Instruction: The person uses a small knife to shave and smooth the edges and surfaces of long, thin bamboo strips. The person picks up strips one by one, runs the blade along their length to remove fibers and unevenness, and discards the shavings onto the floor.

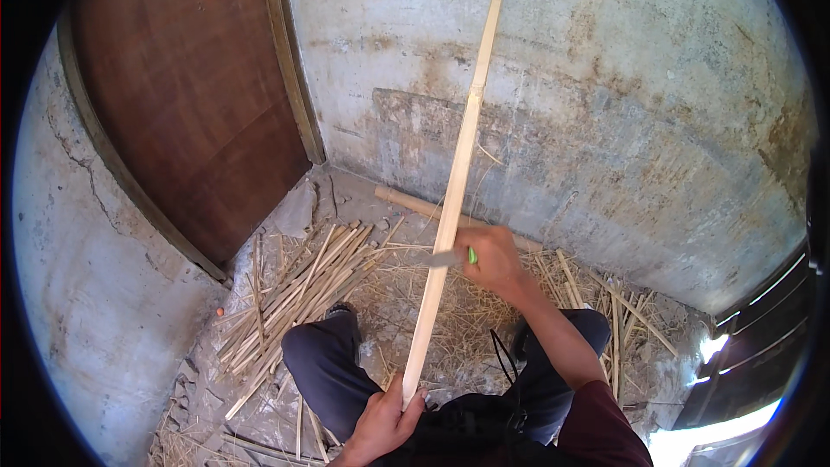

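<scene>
A long, pale split bamboo strip [458, 169] slants up and away from my lap, with a node ring in its upper part. My left hand [386, 420] grips the strip's near end, thumb along its edge. Farther up, my right hand [490, 258] is closed around a knife [445, 258] with a green handle showing at the fist. The blade lies across the strip and looks slightly blurred. A thin curled shaving [489, 156] hangs off the strip's right side.
Many thin bamboo strips [303, 285] are heaped on the floor at left, more [618, 320] at right. A bamboo pole [406, 201] lies along the stained wall [605, 78]. A brown door [190, 95] stands at left. Shavings [467, 320] litter the floor between my legs.
</scene>
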`<action>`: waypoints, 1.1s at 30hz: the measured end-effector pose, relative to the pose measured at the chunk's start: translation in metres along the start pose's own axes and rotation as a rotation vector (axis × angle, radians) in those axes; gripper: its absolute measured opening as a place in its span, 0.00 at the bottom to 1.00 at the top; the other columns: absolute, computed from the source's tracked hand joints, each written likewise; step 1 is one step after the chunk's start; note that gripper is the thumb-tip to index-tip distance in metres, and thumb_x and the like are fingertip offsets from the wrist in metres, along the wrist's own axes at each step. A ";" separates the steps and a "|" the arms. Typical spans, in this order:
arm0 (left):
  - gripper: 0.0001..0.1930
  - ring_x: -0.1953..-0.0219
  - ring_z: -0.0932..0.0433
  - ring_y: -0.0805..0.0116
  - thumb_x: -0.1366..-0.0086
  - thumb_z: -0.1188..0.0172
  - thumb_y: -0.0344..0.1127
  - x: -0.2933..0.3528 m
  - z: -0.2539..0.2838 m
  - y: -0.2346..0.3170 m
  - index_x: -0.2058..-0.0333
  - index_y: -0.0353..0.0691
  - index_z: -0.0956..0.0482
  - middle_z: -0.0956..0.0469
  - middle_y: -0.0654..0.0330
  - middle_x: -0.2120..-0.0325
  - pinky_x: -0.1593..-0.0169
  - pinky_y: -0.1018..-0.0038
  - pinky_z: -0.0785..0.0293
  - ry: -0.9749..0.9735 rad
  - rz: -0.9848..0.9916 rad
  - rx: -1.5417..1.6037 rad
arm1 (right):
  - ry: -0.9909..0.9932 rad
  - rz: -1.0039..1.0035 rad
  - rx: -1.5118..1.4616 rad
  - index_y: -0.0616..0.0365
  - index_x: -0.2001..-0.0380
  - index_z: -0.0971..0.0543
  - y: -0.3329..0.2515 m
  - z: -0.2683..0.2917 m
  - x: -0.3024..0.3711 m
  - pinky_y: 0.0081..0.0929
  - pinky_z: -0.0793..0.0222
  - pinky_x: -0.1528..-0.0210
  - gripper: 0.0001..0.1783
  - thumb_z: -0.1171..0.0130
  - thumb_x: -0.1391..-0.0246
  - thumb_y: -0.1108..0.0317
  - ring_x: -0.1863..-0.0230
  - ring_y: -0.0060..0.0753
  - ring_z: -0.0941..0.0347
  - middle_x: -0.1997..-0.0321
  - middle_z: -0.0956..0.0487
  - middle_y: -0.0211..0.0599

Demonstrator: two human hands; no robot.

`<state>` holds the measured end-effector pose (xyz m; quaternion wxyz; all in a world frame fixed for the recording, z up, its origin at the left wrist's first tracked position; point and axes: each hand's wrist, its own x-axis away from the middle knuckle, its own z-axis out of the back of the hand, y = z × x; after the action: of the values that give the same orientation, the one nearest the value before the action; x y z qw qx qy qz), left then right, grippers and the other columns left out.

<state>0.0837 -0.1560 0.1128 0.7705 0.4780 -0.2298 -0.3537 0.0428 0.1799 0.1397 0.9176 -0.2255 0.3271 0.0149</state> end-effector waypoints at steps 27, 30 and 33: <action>0.14 0.82 0.17 0.50 0.25 0.37 0.36 0.002 -0.006 0.010 0.54 0.31 0.28 0.24 0.49 0.84 0.78 0.61 0.29 0.010 0.011 -0.048 | -0.025 -0.096 0.049 0.54 0.73 0.19 -0.008 -0.001 0.022 0.49 0.26 0.67 0.06 0.37 0.59 0.74 0.71 0.55 0.19 0.74 0.18 0.45; 0.14 0.82 0.17 0.51 0.26 0.36 0.36 0.002 -0.007 0.008 0.54 0.30 0.28 0.23 0.49 0.84 0.78 0.61 0.29 0.024 0.001 -0.064 | -0.093 -0.047 0.070 0.53 0.69 0.17 -0.027 -0.003 0.034 0.47 0.25 0.68 0.08 0.36 0.57 0.72 0.70 0.50 0.17 0.73 0.16 0.41; 0.15 0.82 0.17 0.49 0.26 0.35 0.36 0.001 -0.006 0.010 0.54 0.30 0.28 0.23 0.48 0.84 0.78 0.61 0.28 0.009 0.034 -0.059 | -0.181 -0.050 0.114 0.51 0.69 0.16 -0.049 -0.003 0.048 0.46 0.23 0.68 0.08 0.35 0.57 0.72 0.71 0.47 0.17 0.73 0.16 0.38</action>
<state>0.0916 -0.1505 0.1188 0.7912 0.4527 -0.2237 -0.3450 0.0868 0.1292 0.1281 0.9548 -0.1786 0.2375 -0.0062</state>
